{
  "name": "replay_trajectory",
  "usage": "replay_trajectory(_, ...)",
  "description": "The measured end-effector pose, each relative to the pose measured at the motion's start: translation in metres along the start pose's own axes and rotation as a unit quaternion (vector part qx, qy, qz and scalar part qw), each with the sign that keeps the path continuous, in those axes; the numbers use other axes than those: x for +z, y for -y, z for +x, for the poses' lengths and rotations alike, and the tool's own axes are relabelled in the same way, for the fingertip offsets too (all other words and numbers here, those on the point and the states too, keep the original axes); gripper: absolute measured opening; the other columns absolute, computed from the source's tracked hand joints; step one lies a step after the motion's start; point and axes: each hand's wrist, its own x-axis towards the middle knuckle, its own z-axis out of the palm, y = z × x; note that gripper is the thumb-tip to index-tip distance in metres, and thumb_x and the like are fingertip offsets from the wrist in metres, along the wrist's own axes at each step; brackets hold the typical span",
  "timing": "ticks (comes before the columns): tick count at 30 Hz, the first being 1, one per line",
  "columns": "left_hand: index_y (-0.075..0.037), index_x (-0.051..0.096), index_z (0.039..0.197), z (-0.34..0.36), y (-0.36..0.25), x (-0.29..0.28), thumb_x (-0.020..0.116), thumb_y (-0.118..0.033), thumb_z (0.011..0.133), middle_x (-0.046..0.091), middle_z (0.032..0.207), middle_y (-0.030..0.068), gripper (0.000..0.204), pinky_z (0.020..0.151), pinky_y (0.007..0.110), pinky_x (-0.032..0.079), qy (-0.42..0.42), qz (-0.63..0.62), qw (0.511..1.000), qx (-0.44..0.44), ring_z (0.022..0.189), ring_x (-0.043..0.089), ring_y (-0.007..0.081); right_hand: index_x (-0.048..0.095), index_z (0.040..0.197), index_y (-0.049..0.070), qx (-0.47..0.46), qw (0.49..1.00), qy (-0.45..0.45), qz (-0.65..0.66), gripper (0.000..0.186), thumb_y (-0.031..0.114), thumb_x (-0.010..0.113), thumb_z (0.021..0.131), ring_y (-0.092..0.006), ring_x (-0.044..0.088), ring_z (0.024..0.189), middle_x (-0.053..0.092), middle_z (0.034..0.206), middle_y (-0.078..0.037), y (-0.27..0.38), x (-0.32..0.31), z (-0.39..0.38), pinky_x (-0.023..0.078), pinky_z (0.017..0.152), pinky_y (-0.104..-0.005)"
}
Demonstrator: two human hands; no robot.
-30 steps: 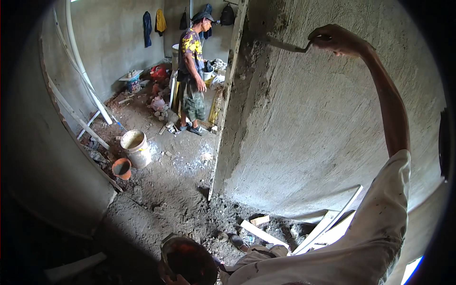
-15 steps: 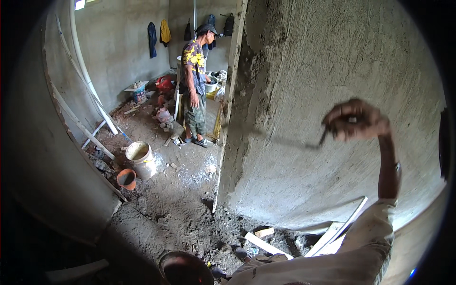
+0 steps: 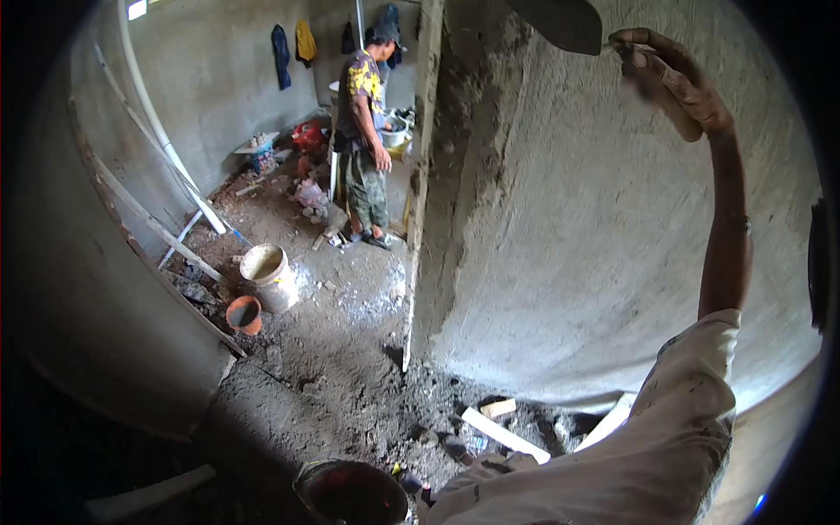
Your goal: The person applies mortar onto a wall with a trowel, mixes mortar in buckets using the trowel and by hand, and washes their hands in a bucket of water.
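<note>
My right hand (image 3: pixel 678 79) is raised high in front of the grey plastered wall (image 3: pixel 577 219), its fingers closed round the handle of a trowel (image 3: pixel 564 24). The dark, rounded blade points left and is cut off by the upper edge of the view. The wooden handle sticks out below my palm. Rough, darker mortar (image 3: pixel 468 166) runs down the wall's left end beside a pale upright batten (image 3: pixel 420 201). I cannot tell whether the blade touches the wall. My left hand is out of view.
A dark bucket (image 3: pixel 306 490) stands at the bottom, near loose boards (image 3: pixel 503 435). Farther left are a white bucket (image 3: pixel 276 289) and an orange pail (image 3: pixel 244 317). Leaning poles (image 3: pixel 162 131) line the left wall. Another person (image 3: pixel 363 131) stands beyond the batten, by a basin (image 3: pixel 395 133).
My right hand has risen with the trowel, from mid-wall to near the top of the view. The blade, seen thin and blurred before, now shows its flat face. The other person stays nearly in place.
</note>
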Motion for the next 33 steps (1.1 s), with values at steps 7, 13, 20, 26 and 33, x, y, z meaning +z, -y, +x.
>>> replay_trajectory(7, 0.006, 0.042, 0.125, 0.042, 0.115, 0.105, 0.082, -0.030, 0.064, 0.051, 0.116, 0.0262, 0.081, 0.087, 0.048, 0.045, 0.020, -0.115, 0.984, -0.131, 0.102, 0.053, 0.0388, 0.068, 0.102, 0.021, -0.142, 0.826, 0.134, -0.529, 0.021, 0.017, 0.067, 0.081, -0.0092, 0.056, 0.073, 0.061, 0.082, 0.001, 0.006, 0.068, -0.039, 0.049, 0.069, -0.0272)
replay_trajectory(13, 0.004, 0.047, 0.123, 0.030, 0.049, 0.081, 0.078, -0.021, 0.066, 0.051, 0.121, 0.0247, 0.069, 0.092, 0.046, 0.043, 0.077, -0.124, 0.987, -0.066, 0.108, 0.052, 0.0363, 0.063, 0.104, 0.030, -0.327, 0.658, -0.023, -0.678, 0.035, 0.014, 0.070, 0.075, -0.0140, 0.056, 0.089, 0.054, 0.096, 0.000, -0.013, 0.072, 0.009, 0.048, 0.086, -0.0313)
replay_trajectory(20, 0.005, 0.051, 0.123, 0.014, -0.106, -0.029, 0.074, -0.017, 0.065, 0.053, 0.121, 0.0262, 0.066, 0.099, 0.045, 0.038, 0.078, -0.156, 0.985, 0.012, 0.111, 0.050, 0.0404, 0.062, 0.104, 0.031, -0.377, 0.610, 0.018, -0.697, 0.023, 0.023, 0.057, 0.083, -0.0185, 0.053, 0.083, 0.055, 0.089, -0.002, 0.020, 0.066, 0.105, 0.040, 0.078, -0.0380)
replay_trajectory(26, 0.005, 0.052, 0.121, 0.011, -0.049, 0.037, 0.072, -0.016, 0.065, 0.056, 0.116, 0.0261, 0.063, 0.092, 0.044, 0.043, 0.076, -0.171, 0.982, 0.011, 0.104, 0.055, 0.0388, 0.066, 0.092, 0.032, -0.451, 0.571, -0.040, -0.685, 0.017, 0.023, 0.057, 0.080, -0.0168, 0.055, 0.083, 0.056, 0.079, 0.001, 0.018, 0.024, 0.168, 0.040, 0.078, -0.0367)
replay_trajectory(33, 0.005, 0.056, 0.115, 0.000, -0.049, 0.042, 0.074, -0.014, 0.063, 0.060, 0.109, 0.0242, 0.059, 0.087, 0.045, 0.046, 0.108, -0.249, 0.962, -0.023, 0.097, 0.058, 0.0359, 0.068, 0.094, 0.030, -0.184, 0.685, -0.001, -0.704, 0.018, 0.022, 0.064, 0.079, -0.0151, 0.056, 0.090, 0.062, 0.086, 0.003, 0.075, -0.031, 0.154, 0.039, 0.078, -0.0374)
